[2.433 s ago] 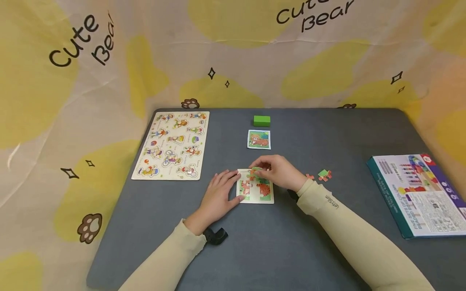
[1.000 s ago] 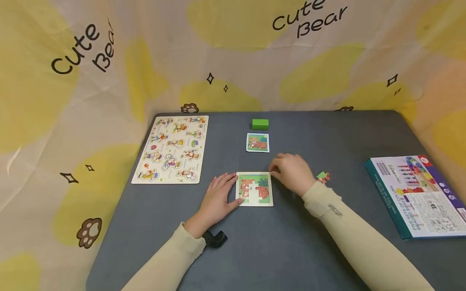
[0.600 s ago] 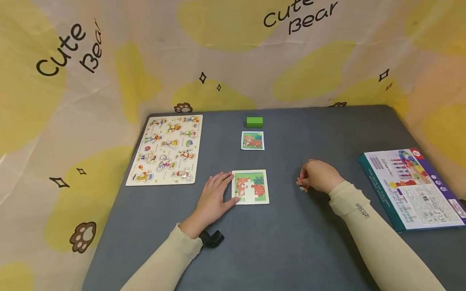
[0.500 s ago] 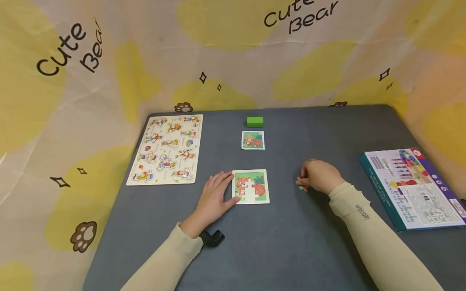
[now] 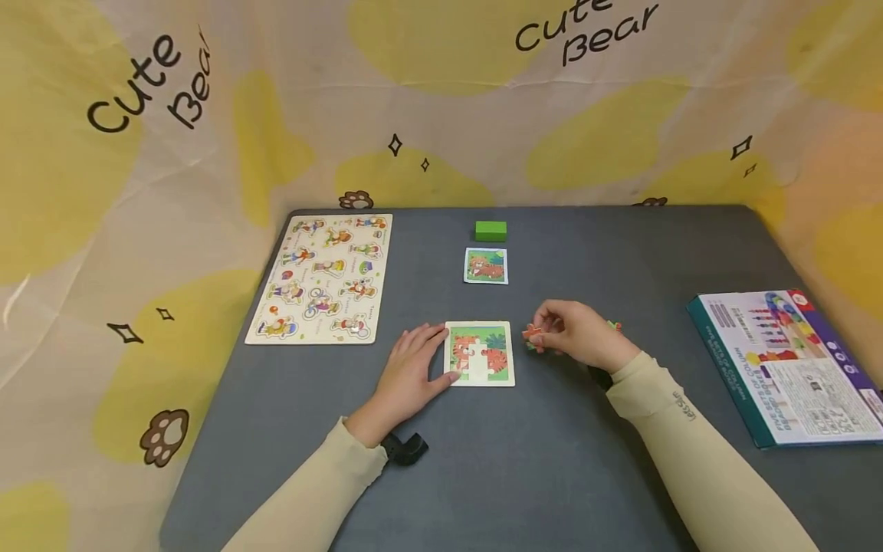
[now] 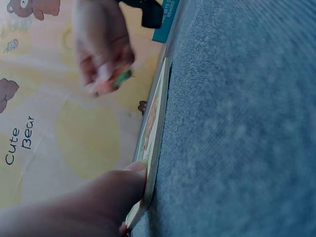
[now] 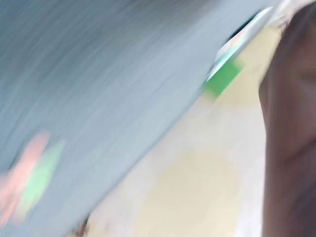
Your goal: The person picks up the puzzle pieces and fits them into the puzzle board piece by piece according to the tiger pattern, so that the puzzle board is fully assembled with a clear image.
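Note:
A square puzzle board (image 5: 511,368) lies on the table, its tiger picture partly filled, with a white gap in the lower middle. My left hand (image 5: 407,376) rests at its left edge with fingers extended; in the left wrist view the thumb (image 6: 128,182) lies on the board's rim. Just right of the board, my right hand (image 5: 576,333) pinches an orange and green puzzle piece (image 5: 532,337) above the table. Another puzzle piece (image 5: 615,326) lies behind that hand, partly hidden; the right wrist view shows it blurred.
A small tiger picture card (image 5: 486,266) and a green block (image 5: 490,231) stand beyond the board. A larger board with cartoon figures (image 5: 320,280) lies at the left. A flat boxed set (image 5: 793,368) lies at the right. A printed curtain (image 5: 455,100) hangs behind the table.
My right hand set a piece into the board's upper right, went right to the loose pieces, and has come back left pinching one. My left hand stays at the board's edge.

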A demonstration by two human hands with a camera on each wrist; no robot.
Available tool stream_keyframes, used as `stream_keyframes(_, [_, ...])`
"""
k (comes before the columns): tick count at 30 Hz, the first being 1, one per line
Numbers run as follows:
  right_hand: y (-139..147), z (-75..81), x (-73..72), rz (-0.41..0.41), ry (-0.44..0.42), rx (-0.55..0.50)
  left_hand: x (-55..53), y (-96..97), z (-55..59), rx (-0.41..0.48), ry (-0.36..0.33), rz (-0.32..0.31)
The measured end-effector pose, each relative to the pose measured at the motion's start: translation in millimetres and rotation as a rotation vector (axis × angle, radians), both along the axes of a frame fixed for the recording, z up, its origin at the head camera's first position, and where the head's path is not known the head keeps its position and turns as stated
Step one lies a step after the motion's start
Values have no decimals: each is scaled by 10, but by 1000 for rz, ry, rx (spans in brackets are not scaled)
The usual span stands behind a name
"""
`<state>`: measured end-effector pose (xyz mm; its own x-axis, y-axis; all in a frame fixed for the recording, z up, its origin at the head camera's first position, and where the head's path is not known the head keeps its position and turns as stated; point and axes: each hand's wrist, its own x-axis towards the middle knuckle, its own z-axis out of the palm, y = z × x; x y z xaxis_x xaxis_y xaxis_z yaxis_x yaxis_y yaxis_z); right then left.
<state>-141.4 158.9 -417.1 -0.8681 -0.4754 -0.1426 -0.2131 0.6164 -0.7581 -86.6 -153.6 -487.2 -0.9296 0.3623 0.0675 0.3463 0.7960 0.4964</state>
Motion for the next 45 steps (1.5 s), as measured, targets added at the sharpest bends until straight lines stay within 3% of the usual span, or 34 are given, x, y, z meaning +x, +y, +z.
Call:
stream_keyframes(4, [-328, 46, -39, 20, -33, -102, -7, 3, 0, 13, 1, 10])
stream_keyframes(10, [-609, -13, -70, 41, 26, -67, -8, 38, 1, -4, -4, 3])
stream_keyframes(15, [-673, -103, -106, 12, 19, -64, -2, 53, 17, 1, 6, 2])
stream_keyframes(21, [-646, -117, -105, 76, -34, -91, -9, 43, 33, 5, 22, -3])
stream_keyframes(28, [-654, -114, -100, -7, -20, -172, -19, 20, 31, 1, -2, 7])
stream_keyframes(35, [-701, -151, -69, 55, 37, -42, -3, 12, 27, 4, -7, 8])
stream_keyframes(45, [-858, -221, -45, 61, 132, 155, 14, 8, 13, 18, 1, 10])
